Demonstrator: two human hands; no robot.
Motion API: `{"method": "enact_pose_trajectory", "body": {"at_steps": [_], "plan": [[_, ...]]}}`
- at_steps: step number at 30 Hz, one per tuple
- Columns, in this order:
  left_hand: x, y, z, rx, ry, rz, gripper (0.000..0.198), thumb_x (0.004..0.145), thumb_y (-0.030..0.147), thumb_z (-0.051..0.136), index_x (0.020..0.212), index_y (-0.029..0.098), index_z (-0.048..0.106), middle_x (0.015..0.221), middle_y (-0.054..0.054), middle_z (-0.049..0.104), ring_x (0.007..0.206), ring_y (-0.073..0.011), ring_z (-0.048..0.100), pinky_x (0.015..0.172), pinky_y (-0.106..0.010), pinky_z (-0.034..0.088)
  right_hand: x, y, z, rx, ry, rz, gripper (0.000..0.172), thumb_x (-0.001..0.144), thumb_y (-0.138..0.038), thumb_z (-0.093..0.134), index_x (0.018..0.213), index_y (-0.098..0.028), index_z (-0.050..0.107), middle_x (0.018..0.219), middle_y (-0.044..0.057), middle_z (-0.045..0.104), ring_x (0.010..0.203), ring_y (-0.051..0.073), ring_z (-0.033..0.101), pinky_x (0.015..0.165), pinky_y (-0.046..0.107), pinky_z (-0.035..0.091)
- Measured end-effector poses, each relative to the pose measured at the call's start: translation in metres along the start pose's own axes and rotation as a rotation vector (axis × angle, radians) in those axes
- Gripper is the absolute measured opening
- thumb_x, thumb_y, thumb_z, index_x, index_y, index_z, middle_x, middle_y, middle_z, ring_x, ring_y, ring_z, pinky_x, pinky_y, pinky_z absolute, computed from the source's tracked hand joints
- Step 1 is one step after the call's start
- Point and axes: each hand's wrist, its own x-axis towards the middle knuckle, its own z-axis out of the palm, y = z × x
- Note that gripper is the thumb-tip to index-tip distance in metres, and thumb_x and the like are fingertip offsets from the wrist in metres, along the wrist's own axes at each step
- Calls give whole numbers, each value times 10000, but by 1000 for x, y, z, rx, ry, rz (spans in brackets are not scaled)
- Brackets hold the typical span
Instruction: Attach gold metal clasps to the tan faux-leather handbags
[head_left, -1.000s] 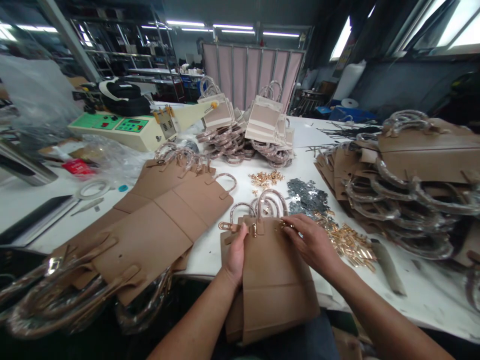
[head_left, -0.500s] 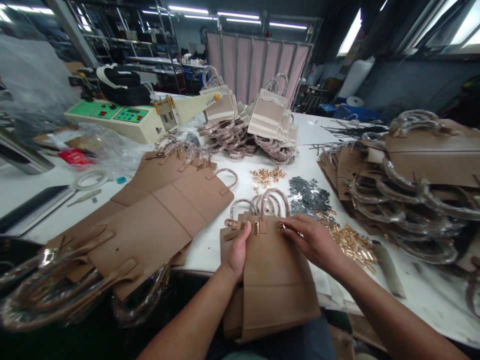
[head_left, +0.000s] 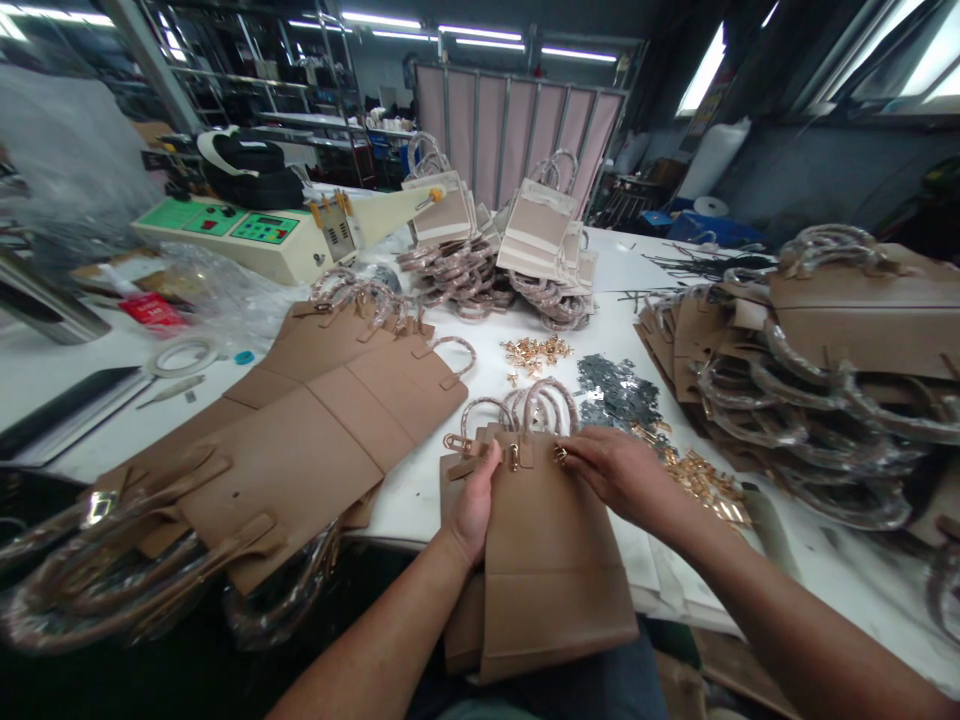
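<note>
A brown handbag panel [head_left: 559, 550] with plastic-wrapped handles [head_left: 551, 402] hangs over the table's front edge onto my lap. My left hand [head_left: 475, 505] grips its left edge, thumb on the front face near the top. Beside that thumb, a small gold metal fitting [head_left: 514, 457] sits on the panel. My right hand [head_left: 615, 472] pinches another small gold fitting [head_left: 560, 455] at the panel's upper right. A strap end with a gold buckle [head_left: 454, 443] sticks out on the left. The fingers partly hide the pinched fitting.
Gold fittings [head_left: 701, 485] and dark metal plates [head_left: 616, 390] lie in heaps to the right; more gold pieces [head_left: 534, 352] lie behind. Brown panels are piled left [head_left: 300, 450] and right [head_left: 862, 310]. Pale panels [head_left: 536, 225] and a cream machine [head_left: 247, 235] stand at the back.
Both hands stay at almost the same places on the panel. The buckled strap end on the left has shifted slightly outward, and the right hand's fingers have moved a little.
</note>
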Motion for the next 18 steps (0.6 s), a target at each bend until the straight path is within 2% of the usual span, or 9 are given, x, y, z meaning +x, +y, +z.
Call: {"method": "enact_pose_trajectory", "body": {"at_steps": [6, 8, 13, 18], "plan": [[-1, -1, -1, -40, 18, -25, 496, 945, 454, 697, 1378, 215, 667, 1026, -74, 814, 1028, -322, 765, 982, -462, 604, -13, 0, 8, 57, 117, 43, 231, 1035, -271, 534, 1166, -246, 723, 1036, 66, 726, 948, 247, 668, 832, 350, 498], [-2, 0, 0, -58, 22, -22, 497, 945, 441, 698, 1393, 228, 656, 1017, -68, 816, 991, -311, 774, 981, -461, 604, -16, 1, 9, 62, 125, 31, 240, 1042, -266, 524, 1184, -243, 716, 1044, 75, 721, 959, 247, 666, 847, 351, 507], [-3, 3, 3, -77, -37, -145, 527, 959, 518, 649, 1395, 221, 648, 1009, -79, 816, 949, -313, 780, 978, -488, 601, -16, 3, 9, 59, 131, 5, 243, 1040, -258, 530, 1189, -221, 718, 1051, 87, 723, 963, 242, 669, 845, 345, 517], [-2, 1, -1, -24, -21, -105, 504, 967, 494, 646, 1377, 202, 660, 1017, -87, 814, 1006, -329, 767, 1017, -508, 581, -13, 1, 10, -31, 98, -9, 243, 1040, -280, 531, 1173, -220, 726, 1062, 96, 730, 955, 259, 672, 834, 368, 503]]}}
